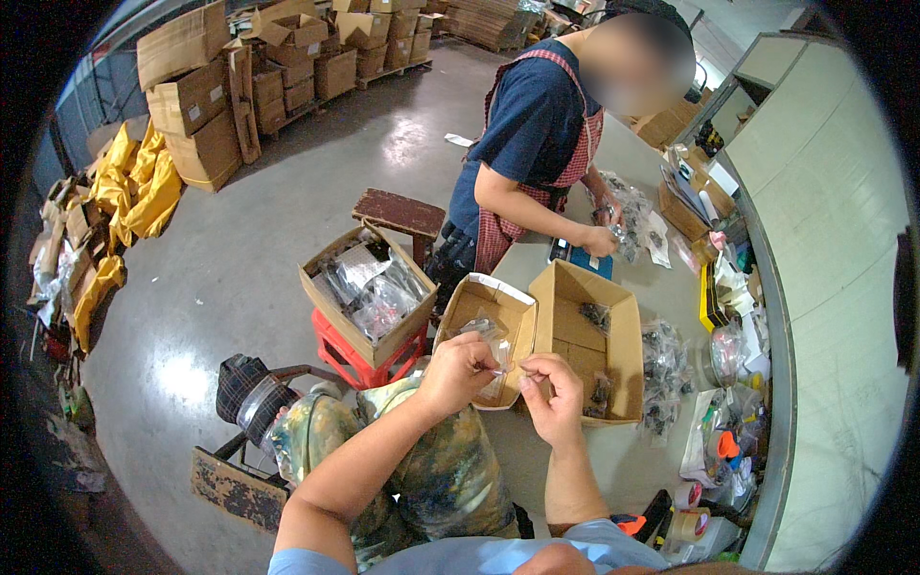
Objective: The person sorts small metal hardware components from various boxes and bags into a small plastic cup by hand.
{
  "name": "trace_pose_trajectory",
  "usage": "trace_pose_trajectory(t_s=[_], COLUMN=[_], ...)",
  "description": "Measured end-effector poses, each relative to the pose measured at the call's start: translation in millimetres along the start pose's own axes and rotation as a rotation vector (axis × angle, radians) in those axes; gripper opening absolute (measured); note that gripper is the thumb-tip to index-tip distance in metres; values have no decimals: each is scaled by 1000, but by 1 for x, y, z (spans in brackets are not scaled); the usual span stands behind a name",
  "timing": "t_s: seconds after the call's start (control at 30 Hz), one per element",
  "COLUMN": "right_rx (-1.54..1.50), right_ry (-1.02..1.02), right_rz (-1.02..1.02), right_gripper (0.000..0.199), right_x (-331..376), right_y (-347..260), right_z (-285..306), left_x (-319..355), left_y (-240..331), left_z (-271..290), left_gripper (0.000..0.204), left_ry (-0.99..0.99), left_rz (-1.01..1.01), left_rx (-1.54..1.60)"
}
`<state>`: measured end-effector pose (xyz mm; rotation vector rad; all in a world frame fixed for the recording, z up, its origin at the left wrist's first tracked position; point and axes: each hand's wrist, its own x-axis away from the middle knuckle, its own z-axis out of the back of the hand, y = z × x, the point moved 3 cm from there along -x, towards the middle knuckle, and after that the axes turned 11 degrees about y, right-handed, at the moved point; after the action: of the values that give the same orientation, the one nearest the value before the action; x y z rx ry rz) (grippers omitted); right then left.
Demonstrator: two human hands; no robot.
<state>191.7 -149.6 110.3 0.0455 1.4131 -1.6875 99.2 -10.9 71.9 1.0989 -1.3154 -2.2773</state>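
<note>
A grey concrete floor [240,259] is shown bearing stacked brown cardboard cartons [206,105] at the far side, kept away from the work area. A pale curved work surface [661,172] is seen at the right, with tape rolls, packets and small tools crowded along its outer edge, seemingly so that they stay within reach. A co-worker in a dark blue shirt and red checked apron [537,134] is stationed across the surface, both hands occupied with clear packets. An open brown cardboard box of clear plastic bags [364,292] is raised on a red plastic stool [359,359], apparently to bring its contents to hand level. Two open-topped brown cardboard trays [556,331] are set directly ahead of the wearer; small dark parts lie in the right one. A small clear plastic bag [494,345] is held over the left tray, so that anything dropped would likely be caught. The left hand [460,369] is closed with its fingers pinching the bag's edge; the right hand [551,393] is clenched at the bag's other edge, its fingers pinching there too.
</note>
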Motion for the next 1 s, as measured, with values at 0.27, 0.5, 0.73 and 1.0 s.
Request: trace_pose_trajectory(t_s=[0.27,0.5,0.73,1.0], right_rx=[333,401,185,1218], right_ry=[-214,-466,-148,-625], right_rz=[61,150,-485,-729], right_gripper=[24,34,23,30], right_x=[-1,7,-13,43], right_y=[-15,-18,95,338], right_z=[0,7,60,155], left_x=[1,6,2,10], left_y=[11,30,18,34], left_z=[-2,-13,-15,-25], left_gripper=[24,58,44,43], left_ry=[3,57,-258,-219], left_rz=[-86,-385,7,-23], left_rx=[51,-331,-352,-53])
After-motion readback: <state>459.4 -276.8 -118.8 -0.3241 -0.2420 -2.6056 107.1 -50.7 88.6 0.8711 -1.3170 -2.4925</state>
